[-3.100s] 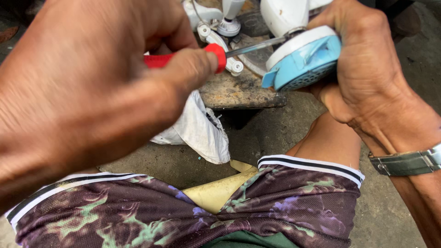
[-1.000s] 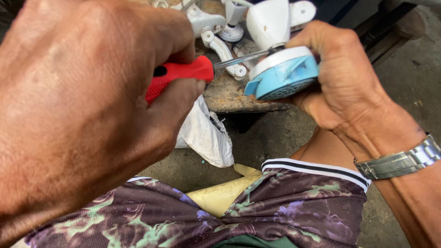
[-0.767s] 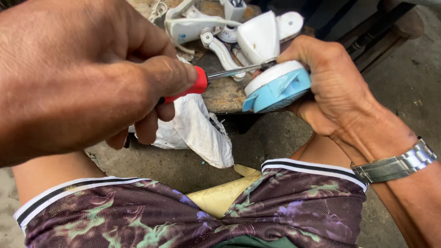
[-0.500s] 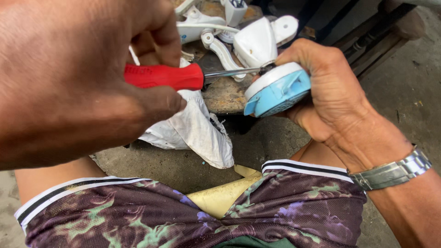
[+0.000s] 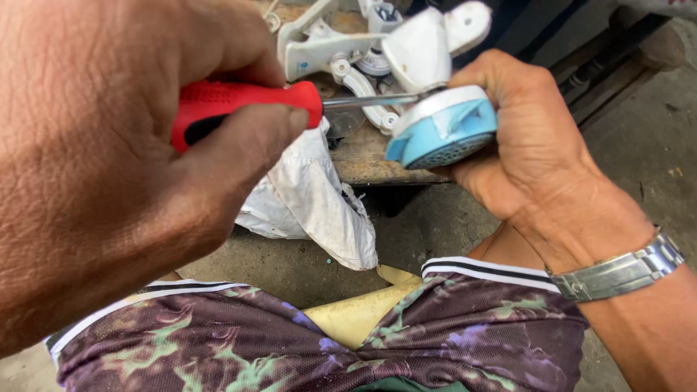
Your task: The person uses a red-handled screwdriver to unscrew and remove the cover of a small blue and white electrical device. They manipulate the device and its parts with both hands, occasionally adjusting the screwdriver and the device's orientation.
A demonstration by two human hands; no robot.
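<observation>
At the far left we see our left hand [image 5: 123, 167] filling much of the head view, its fingers curled tight around the red handle of a screwdriver [image 5: 247, 109], thumb pressed along the underside of the grip. The metal shaft runs level to the right, and its tip meets the rim of a round blue and white plastic part [image 5: 444, 131], at the seam where the white top joins the blue body.

Below the shaft a crumpled white cloth [image 5: 312, 196] hangs over the edge of the worn wooden tabletop [image 5: 377, 163] and droops toward the concrete floor [image 5: 290, 261]. Behind the shaft, on the tabletop, lie several white plastic pieces [image 5: 392, 47], one a bracket-like arm, one a rounded shell; we cannot tell how they fit together.

Further right our right hand [image 5: 530, 145] is closed around the blue and white part, fingers wrapped over its far side and palm cupping it from beneath, holding it just at the tabletop's front edge. A metal wristwatch [image 5: 624, 268] sits on that wrist.

Along the bottom our patterned purple shorts [image 5: 290, 348] span the view, with a yellowish piece [image 5: 356, 316] between the knees.
</observation>
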